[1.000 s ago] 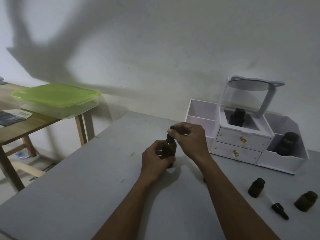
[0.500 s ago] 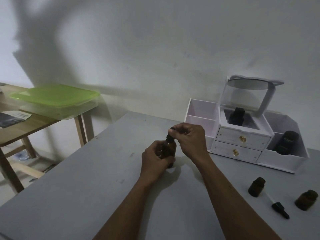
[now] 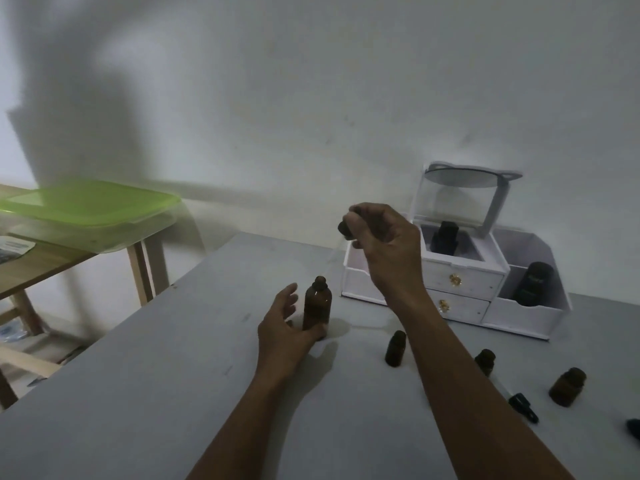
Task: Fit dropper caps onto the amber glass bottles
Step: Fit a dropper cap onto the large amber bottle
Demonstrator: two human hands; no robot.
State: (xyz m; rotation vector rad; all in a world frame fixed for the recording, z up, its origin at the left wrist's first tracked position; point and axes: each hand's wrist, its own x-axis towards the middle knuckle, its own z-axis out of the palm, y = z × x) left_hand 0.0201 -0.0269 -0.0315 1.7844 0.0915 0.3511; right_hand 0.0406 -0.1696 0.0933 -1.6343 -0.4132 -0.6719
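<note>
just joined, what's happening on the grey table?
A person is fitting droppers to bottles. The left hand loosely steadies the tall amber glass bottle, which stands upright and uncapped on the grey table. The right hand is raised above it, pinching a black dropper cap; its glass tube is too faint to confirm. Three small amber bottles stand uncapped to the right, with another black dropper lying among them. A white drawer organiser at the back holds dark bottles.
</note>
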